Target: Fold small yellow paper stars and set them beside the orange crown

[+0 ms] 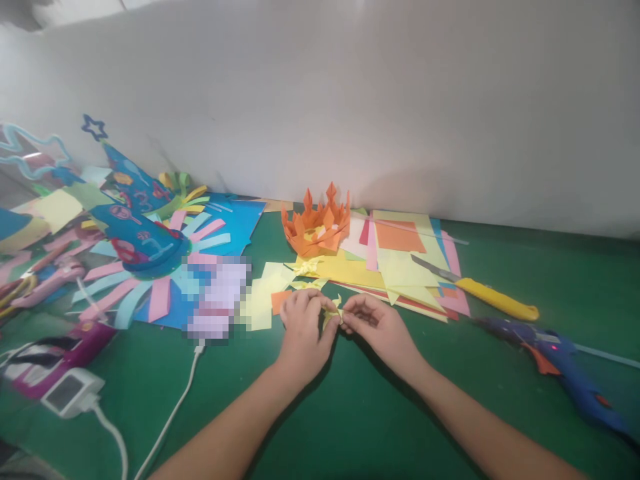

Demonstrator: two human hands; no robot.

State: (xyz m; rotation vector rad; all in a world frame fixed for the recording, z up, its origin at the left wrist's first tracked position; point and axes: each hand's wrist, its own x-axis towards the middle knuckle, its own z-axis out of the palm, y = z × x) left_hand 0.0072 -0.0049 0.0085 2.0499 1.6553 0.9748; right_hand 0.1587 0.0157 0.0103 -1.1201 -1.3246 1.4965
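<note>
Yellow paper (332, 311) is pinched by left fingers (313, 305) and right fingers (359, 321), one tip pointed upward, long axis obscured; left of them, the nearer hat's (143, 237) print is blurred.

bare green tabletop (350, 420) lies open between the left forearm (237, 420) and the right forearm (483, 420), and again from the right hand (383, 327) toward the blue glue gun (563, 353). that gun and the yellow-handled knife (495, 299) just behind its nozzle obstruct the right side; beyond them, green surface runs open to the wall (400, 100). straight ahead, paper sheets (405, 270) and the orange paper crown (317, 237) stand in the way. leftward, a white cable (176, 403) and a fringed hat (145, 240) limit passage.
</note>
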